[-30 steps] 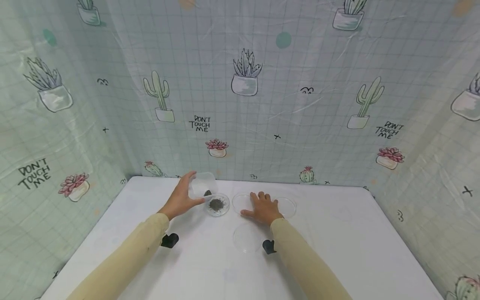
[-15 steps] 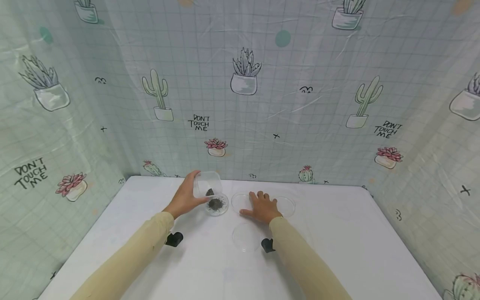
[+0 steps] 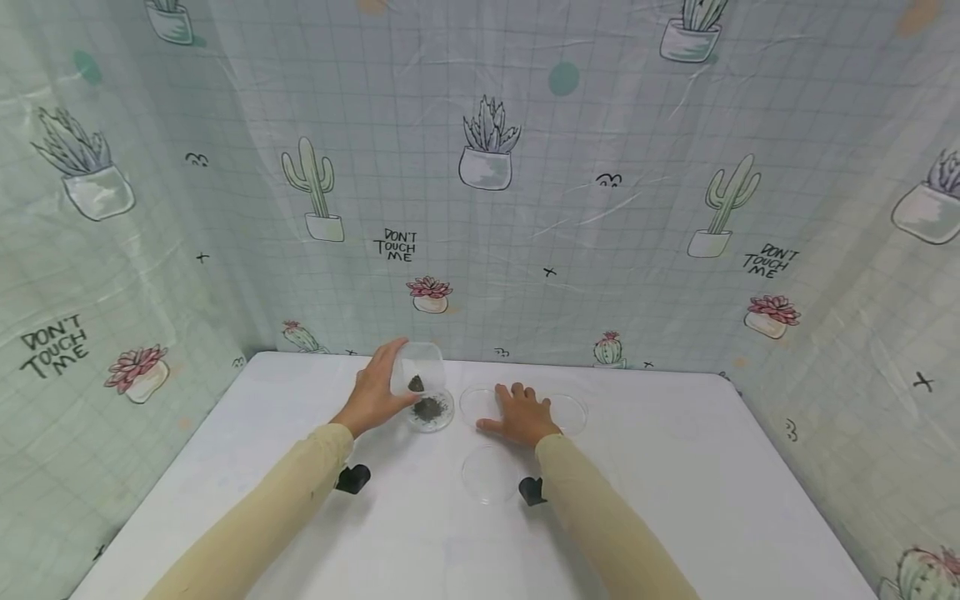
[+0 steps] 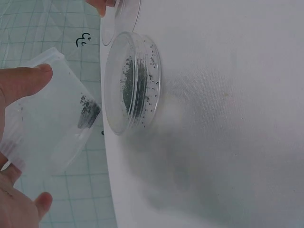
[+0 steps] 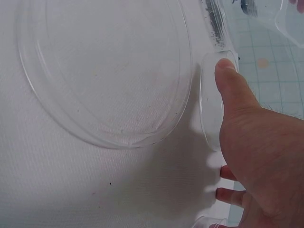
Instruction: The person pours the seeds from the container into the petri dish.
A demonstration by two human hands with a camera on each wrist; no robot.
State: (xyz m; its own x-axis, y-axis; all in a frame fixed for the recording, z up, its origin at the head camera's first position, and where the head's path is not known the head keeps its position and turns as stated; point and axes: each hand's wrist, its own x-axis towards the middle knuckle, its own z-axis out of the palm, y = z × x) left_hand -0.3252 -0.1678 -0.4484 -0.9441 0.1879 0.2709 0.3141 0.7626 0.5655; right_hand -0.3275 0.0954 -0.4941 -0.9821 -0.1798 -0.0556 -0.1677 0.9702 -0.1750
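In the head view my left hand (image 3: 375,398) grips a translucent square plastic container (image 3: 422,360) between thumb and fingers. The container is tilted, and dark granules are gathered in its lower corner, as the left wrist view also shows. Below that corner a clear petri dish (image 4: 130,85) holds a pile of the same granules, some scattered round its rim. My right hand (image 3: 522,414) has its fingers spread, with the thumb over a clear round dish (image 5: 211,104); whether it presses on the dish I cannot tell.
Nearer me lies another clear round dish (image 3: 480,475). One more clear dish (image 3: 573,414) is right of my right hand, partly covered by it. The white table (image 3: 675,500) meets a cactus-print curtain (image 3: 555,317) at the back. Black wrist-worn pieces show beneath both sleeves.
My left hand has shifted right with the container, bringing its granule-filled corner over the petri dish. My right hand stays nearly where it was; the head view has turned slightly.
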